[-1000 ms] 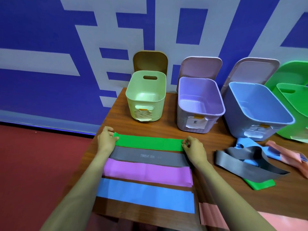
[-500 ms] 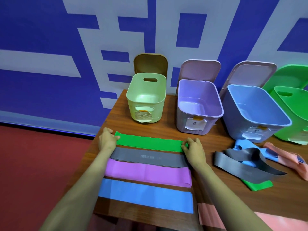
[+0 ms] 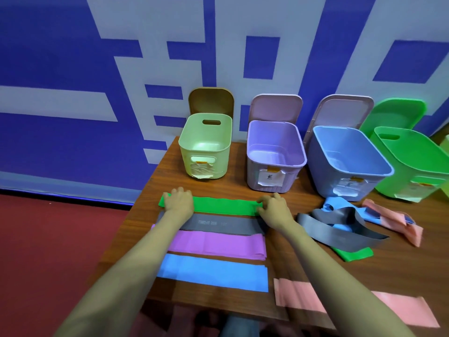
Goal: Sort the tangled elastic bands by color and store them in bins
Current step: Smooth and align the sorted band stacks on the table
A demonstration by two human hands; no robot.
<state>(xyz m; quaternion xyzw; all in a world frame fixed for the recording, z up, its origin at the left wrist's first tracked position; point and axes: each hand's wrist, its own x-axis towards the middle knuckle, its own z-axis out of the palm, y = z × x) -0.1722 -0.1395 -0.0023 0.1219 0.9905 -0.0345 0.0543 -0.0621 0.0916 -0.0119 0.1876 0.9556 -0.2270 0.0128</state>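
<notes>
A green band [image 3: 223, 206] lies flat across the wooden table [image 3: 243, 188]. My left hand [image 3: 179, 200] holds its left end and my right hand [image 3: 274, 207] pinches its right end. Just in front of it lie a grey band [image 3: 226, 223], a purple band [image 3: 218, 243] and a blue band [image 3: 213, 272], all flat and parallel. A pink band [image 3: 408, 310] lies at the front right, partly under my right forearm. To the right sits a tangled pile [image 3: 340, 227] of grey, blue, pink and green bands.
Open bins stand in a row at the back: pale green [image 3: 206, 144], purple [image 3: 274, 152], blue [image 3: 349, 154] and bright green [image 3: 413, 161], their lids leaning on the blue-and-white wall. The table's left edge drops to a red floor [image 3: 60, 239].
Both hands stay on the ends of the green band. My left hand has slid slightly inward, so the band's tip now shows beside it.
</notes>
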